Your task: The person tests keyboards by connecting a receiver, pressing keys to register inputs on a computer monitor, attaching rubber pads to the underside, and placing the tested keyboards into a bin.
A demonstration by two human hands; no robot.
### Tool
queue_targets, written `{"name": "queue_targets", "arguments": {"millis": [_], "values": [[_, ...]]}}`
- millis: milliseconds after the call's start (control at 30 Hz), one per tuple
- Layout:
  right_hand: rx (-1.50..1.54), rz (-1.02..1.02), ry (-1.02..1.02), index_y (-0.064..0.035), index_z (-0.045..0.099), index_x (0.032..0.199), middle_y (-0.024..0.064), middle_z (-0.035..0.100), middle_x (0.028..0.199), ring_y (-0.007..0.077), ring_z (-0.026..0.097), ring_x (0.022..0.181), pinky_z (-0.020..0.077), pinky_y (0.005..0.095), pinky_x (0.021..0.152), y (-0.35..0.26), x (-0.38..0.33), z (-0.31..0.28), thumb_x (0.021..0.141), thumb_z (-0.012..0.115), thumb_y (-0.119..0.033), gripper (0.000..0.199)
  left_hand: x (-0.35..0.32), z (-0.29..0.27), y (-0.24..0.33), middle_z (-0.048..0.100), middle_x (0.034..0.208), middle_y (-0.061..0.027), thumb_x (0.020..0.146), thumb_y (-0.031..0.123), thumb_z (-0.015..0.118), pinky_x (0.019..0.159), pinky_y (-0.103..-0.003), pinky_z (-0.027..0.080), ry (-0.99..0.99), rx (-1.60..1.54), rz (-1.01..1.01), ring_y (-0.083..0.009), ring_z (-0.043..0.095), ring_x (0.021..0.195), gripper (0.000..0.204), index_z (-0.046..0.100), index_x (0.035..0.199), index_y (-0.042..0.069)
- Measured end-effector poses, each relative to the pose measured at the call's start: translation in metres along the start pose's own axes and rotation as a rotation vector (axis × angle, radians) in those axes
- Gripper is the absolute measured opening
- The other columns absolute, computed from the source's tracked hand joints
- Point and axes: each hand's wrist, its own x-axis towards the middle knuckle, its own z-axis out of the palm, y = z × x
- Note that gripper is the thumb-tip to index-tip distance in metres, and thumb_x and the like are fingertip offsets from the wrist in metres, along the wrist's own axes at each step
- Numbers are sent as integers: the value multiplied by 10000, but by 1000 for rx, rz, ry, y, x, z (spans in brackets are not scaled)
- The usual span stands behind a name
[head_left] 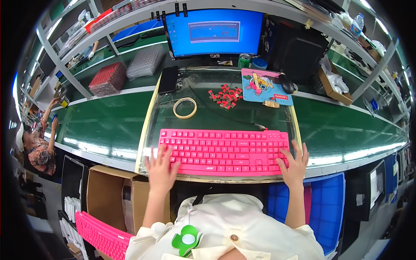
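Note:
A bright pink keyboard lies flat on a clear plastic sheet at the near edge of the green workbench. My left hand rests on its lower left corner, fingers spread over the keys. At the keyboard's right end, my right hand touches the edge, fingers apart. Neither hand holds anything. Behind the keyboard sit a roll of tape and a small heap of red key switches.
A monitor with a blue screen stands at the back, a mouse on a colourful pad to its right. A cardboard box and another pink keyboard sit lower left, a blue bin lower right. Another person works at far left.

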Motion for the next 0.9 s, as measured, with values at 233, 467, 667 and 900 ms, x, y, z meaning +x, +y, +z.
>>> {"name": "queue_targets", "arguments": {"millis": [233,467,667,900], "values": [[245,50,144,-144,618,1098,74,427,1338,318,362,1253,272,457,1055,-4,-6,1,794,648,-197,311,37,11,59,324,1450,-46,777,503,609,1038,-619,156,-62,-69,228,-369,224,1346,519,567,1201,205],[437,70,208,-99,625,1077,117,446,1320,306,408,1214,324,400,1022,-21,-16,3,776,641,-113,301,43,14,63,297,1464,-48,769,539,596,1036,-622,159,-24,-158,263,-367,204,1353,501,611,1143,206],[451,-63,218,-94,648,1030,113,488,1278,297,437,1183,352,399,999,-41,-21,3,761,640,-88,269,46,13,80,285,1472,-37,774,531,593,1048,-595,168,-48,-166,374,-363,200,1355,498,596,1167,225],[477,-122,207,-111,671,967,82,514,1257,298,451,1157,361,405,992,-58,-33,16,731,652,-70,240,47,19,79,286,1469,-61,764,553,590,1022,-621,188,-31,-153,416,-359,229,1346,531,602,1159,198]]}}
